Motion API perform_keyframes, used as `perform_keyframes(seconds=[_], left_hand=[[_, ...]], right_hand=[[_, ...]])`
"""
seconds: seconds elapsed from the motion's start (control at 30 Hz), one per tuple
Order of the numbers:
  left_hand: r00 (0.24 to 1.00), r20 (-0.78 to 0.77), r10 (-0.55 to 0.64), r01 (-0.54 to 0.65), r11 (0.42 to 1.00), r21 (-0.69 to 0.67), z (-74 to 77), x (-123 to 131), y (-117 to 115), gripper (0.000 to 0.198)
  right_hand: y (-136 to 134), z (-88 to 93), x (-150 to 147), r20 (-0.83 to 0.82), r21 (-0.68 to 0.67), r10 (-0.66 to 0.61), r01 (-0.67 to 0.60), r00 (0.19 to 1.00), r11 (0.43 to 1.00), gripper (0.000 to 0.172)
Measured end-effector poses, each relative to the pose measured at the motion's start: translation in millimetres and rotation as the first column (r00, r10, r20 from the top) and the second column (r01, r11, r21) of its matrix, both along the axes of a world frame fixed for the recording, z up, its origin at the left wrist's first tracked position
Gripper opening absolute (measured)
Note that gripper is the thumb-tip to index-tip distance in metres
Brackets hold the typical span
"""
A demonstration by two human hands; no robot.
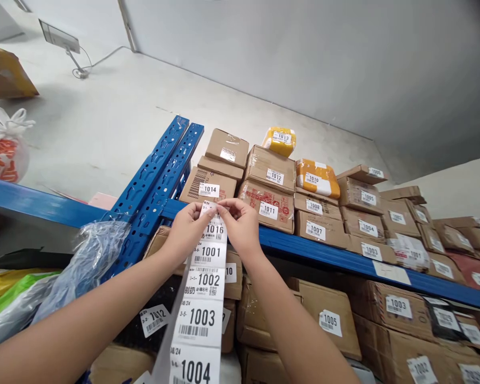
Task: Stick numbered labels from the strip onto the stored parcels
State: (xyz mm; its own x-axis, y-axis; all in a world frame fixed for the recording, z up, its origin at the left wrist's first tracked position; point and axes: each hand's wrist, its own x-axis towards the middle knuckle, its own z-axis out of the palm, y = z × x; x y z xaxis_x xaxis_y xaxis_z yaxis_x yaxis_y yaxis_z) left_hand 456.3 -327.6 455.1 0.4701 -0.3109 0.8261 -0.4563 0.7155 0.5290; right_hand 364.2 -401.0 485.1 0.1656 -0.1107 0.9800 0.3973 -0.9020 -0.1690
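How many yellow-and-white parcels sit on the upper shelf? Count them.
2: the 1013 parcel, above the 1012 box, and the 1010 parcel, above the 1008 box. More may be hidden behind.

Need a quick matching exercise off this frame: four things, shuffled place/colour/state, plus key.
Things
1. Label strip
2. Parcel labelled 1013
3. Shelf posts
4. Red-and-white bag

Place, colour or state
A. Blue, with punched holes
B. Knotted, at the picture's left edge
C. Held near its upper end by the left hand and right hand
D. Yellow and white

Pairs: 1-C, 2-D, 3-A, 4-B
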Motion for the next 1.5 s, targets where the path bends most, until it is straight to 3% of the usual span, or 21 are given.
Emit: perform_keyframes(seconds=[0.13,0.2,0.23,0.33,0.4,0.47,0.63,0.73,0.83,0.9,0.97,1.07,1.17,1.23,1.3,1.4,1.43,1.5], left_hand=[[0.999,0.035,-0.026,0.024,0.999,0.049,6.8,3.9,1.1,0.032],[0.987,0.15,0.05,-0.066,0.992,0.104,8.3,5.5,2.5,0.032],[0.963,0.234,0.136,-0.167,0.979,0.116,9.2,6.6,3.2,0.031],[0.766,0.466,0.443,-0.479,0.877,-0.047,16.0,12.9,4.4,0.024],[0.666,0.524,0.531,-0.528,0.832,-0.172,24.3,19.7,4.7,0.021],[0.631,0.553,0.544,-0.544,0.819,-0.184,32.4,27.3,4.8,0.021],[0.558,0.583,0.59,-0.629,0.76,-0.167,34.5,42.5,5.3,0.027],[0.56,0.574,0.598,-0.616,0.763,-0.194,29.0,46.9,4.8,0.027],[0.562,0.562,0.607,-0.635,0.752,-0.178,26.9,47.2,4.4,0.028],[0.563,0.558,0.609,-0.648,0.745,-0.159,27.6,45.6,4.5,0.028],[0.566,0.563,0.602,-0.643,0.75,-0.155,28.6,43.5,5.1,0.028],[0.567,0.563,0.601,-0.63,0.757,-0.174,28.3,40.9,7.5,0.027],[0.586,0.542,0.602,-0.604,0.771,-0.203,25.5,39.7,11.6,0.029],[0.632,0.516,0.578,-0.558,0.802,-0.215,23.0,39.7,14.5,0.03],[0.731,0.467,0.498,-0.46,0.865,-0.202,20.6,39.6,16.4,0.029],[0.899,0.365,0.243,-0.209,0.969,-0.132,18.9,37.7,16.0,0.026],[0.928,0.332,0.167,-0.14,0.985,-0.106,19.0,36.4,15.1,0.026],[0.959,0.276,0.069,-0.052,0.996,-0.07,20.0,32.4,12.5,0.026]], right_hand=[[-2.2,21.2,3.4,0.108,-0.155,-0.171,0.186,0.979,0.97,0.004],[-6.3,43.3,6.3,0.176,-0.136,-0.228,0.253,0.958,0.958,0.005],[-8.6,56.5,8.5,0.194,-0.117,-0.24,0.265,0.951,0.957,0.005],[-14.2,97.1,17.8,0.117,-0.138,-0.257,0.272,0.959,0.952,0.008],[-15.8,118.5,25.4,0.066,-0.205,-0.353,0.359,0.933,0.911,0.01],[-16.0,131.4,31.9,0.09,-0.242,-0.5,0.506,0.861,0.828,0.012],[-14.9,133.9,38.0,0.162,-0.286,-0.695,0.707,0.701,0.646,0.007],[-12.2,128.7,37.4,0.22,-0.319,-0.717,0.744,0.661,0.588,0.005],[-7.9,125.4,36.6,0.35,-0.31,-0.708,0.789,0.613,0.53,0.018],[-7.6,124.9,36.5,0.367,-0.365,-0.71,0.795,0.601,0.484,0.015],[-11.4,125.2,36.0,0.3,-0.436,-0.736,0.773,0.607,0.46,0.006],[-22.9,126.4,32.7,0.231,-0.469,-0.76,0.754,0.607,0.46,0.014],[-32.0,126.8,25.5,0.222,-0.533,-0.753,0.723,0.62,0.439,0.009],[-31.4,124.2,18.5,0.201,-0.533,-0.736,0.702,0.647,0.472,0.006],[-24.1,116.5,10.4,0.171,-0.468,-0.66,0.65,0.732,0.599,0.008],[-6.2,93.7,-0.6,-0.088,-0.378,-0.371,0.313,0.925,0.871,0.013],[-1.0,84.3,-2.9,-0.214,-0.34,-0.255,0.173,0.943,0.925,0.019],[4.9,66.9,-4.9,-0.373,-0.244,-0.077,-0.018,0.925,0.97,0.019]])
